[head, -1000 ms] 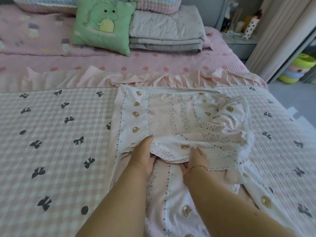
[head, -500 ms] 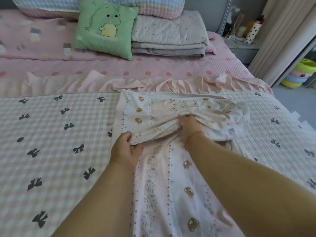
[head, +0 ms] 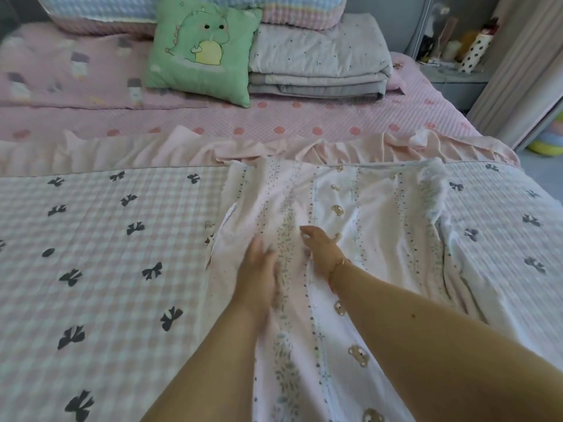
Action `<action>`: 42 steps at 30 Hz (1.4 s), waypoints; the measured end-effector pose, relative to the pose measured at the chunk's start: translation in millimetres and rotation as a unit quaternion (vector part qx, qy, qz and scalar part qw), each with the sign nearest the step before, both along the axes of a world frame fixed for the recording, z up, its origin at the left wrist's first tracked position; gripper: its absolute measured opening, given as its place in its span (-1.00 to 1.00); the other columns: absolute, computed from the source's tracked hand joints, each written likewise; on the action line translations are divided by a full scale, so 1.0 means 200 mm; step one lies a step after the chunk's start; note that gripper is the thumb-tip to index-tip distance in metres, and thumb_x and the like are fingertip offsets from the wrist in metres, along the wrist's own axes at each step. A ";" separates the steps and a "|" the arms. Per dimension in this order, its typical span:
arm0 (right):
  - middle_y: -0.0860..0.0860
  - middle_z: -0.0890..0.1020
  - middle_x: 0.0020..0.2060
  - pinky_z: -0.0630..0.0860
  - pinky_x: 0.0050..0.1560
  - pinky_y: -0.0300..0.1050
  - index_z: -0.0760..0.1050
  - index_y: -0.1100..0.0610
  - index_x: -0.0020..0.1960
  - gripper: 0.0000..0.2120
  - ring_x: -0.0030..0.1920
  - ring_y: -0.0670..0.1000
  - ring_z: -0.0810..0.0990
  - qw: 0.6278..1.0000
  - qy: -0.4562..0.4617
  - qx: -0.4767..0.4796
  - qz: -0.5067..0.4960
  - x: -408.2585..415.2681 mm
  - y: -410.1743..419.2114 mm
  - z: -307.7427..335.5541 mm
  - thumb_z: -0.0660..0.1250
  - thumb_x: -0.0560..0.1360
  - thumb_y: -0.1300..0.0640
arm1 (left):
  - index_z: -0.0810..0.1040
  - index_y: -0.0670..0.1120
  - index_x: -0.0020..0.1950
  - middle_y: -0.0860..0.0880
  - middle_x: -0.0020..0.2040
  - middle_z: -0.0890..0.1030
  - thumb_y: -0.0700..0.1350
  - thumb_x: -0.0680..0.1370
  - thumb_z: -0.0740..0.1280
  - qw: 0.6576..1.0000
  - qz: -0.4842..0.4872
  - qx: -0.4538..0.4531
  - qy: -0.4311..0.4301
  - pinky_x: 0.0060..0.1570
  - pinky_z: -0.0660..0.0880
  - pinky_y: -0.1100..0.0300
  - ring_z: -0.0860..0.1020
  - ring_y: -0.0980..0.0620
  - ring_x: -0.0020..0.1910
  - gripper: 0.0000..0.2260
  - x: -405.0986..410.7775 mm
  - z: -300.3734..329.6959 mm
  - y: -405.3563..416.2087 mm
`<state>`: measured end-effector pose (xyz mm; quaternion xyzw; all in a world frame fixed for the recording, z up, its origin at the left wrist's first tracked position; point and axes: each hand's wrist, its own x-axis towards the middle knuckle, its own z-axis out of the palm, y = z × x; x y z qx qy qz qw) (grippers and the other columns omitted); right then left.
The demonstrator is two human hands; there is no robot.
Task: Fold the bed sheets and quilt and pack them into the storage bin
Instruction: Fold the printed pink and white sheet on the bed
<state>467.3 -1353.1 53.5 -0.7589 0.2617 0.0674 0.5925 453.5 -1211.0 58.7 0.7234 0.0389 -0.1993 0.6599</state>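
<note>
Now both hands have let go: the left hand (head: pixel 259 266) and right hand (head: pixel 320 251) lie flat, grip released, on the pale pink bear-print sheet (head: pixel 380 226), folded over toward twelve o'clock at the bed's centre; smoothing looks next.

I see both bare forearms reaching forward, side by side. My left hand (head: pixel 259 263) lies flat, palm down, fingers straight and blurred. My right hand (head: pixel 320 248) sits just beside it, fingers loosely extended, a thin bracelet (head: pixel 336 266) at the wrist.

Pale pink sheet (head: pixel 365 226), teddy-bear stripes; checked quilt (head: pixel 100 269), black bows; green dinosaur cushion (head: pixel 201 50).
</note>
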 end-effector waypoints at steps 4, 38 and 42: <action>0.00 0.35 0.41 0.28 0.25 -0.22 0.25 0.00 0.46 -0.59 0.38 0.05 0.35 0.993 0.024 -0.093 0.071 -0.09 -0.03 -0.12 0.06 0.61 0.14 | 0.14 0.11 0.55 0.09 0.56 0.15 0.13 0.65 0.02 0.968 -0.160 0.187 -0.039 0.53 -0.02 0.02 0.08 0.08 0.54 -0.54 -0.09 -0.11 -0.08; -0.15 -0.13 0.53 -0.32 0.47 -0.07 -0.15 -0.12 0.54 -0.46 0.50 -0.15 -0.25 0.847 0.078 -0.464 0.249 -1.40 -0.45 -0.12 -0.18 0.59 -0.18 | -0.26 -0.03 0.56 0.01 0.53 -0.34 0.26 0.48 -0.42 0.759 -0.349 0.476 -0.276 0.48 -0.35 -0.01 -0.38 0.03 0.50 -0.30 -1.20 -0.19 -0.33; -0.09 -0.20 0.53 -0.26 0.51 0.04 -0.20 -0.07 0.55 -0.44 0.51 -0.07 -0.28 0.853 0.202 -0.453 0.162 -1.55 -0.72 -0.13 -0.19 0.60 -0.19 | -0.32 -0.03 0.53 0.00 0.56 -0.29 0.30 0.37 -0.59 0.747 -0.310 0.534 -0.247 0.49 -0.34 0.05 -0.36 0.04 0.51 -0.22 -1.22 -0.23 -0.06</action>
